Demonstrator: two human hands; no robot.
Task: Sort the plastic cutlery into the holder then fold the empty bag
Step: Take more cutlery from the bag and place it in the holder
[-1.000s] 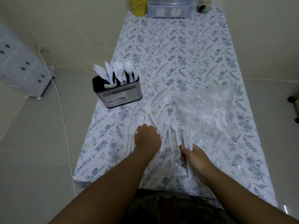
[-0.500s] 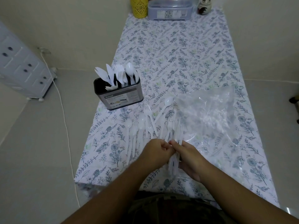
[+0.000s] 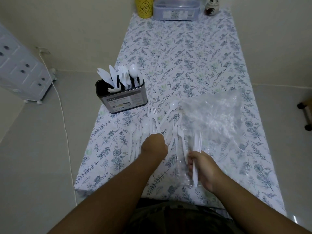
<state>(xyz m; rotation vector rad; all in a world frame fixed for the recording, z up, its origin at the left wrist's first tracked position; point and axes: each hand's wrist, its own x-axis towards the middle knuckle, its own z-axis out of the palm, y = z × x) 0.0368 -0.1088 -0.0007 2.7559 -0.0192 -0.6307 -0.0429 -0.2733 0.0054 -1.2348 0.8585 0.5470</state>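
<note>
A dark metal cutlery holder [image 3: 121,100] stands at the table's left edge with white knives, forks and spoons upright in it. Loose white plastic forks and spoons [image 3: 152,122] lie spread on the floral cloth in front of it. A crumpled clear plastic bag [image 3: 217,119] lies to their right. My right hand [image 3: 201,168] grips a small bunch of white knives [image 3: 196,142], blades pointing away from me. My left hand [image 3: 154,146] rests curled over the handles of the loose forks; its fingers are hidden, so whether it holds one cannot be told.
The table with the floral cloth [image 3: 177,53] runs away from me. At its far end stand a yellow cup [image 3: 144,5], a clear lidded box [image 3: 176,9] and a small jar [image 3: 211,6]. A white drawer unit [image 3: 20,71] and a cable [image 3: 64,122] are on the floor at left.
My hands were together over the pile half a second ago. They have parted: the right hand pulled back right with the knives, the left went to the fork handles.
</note>
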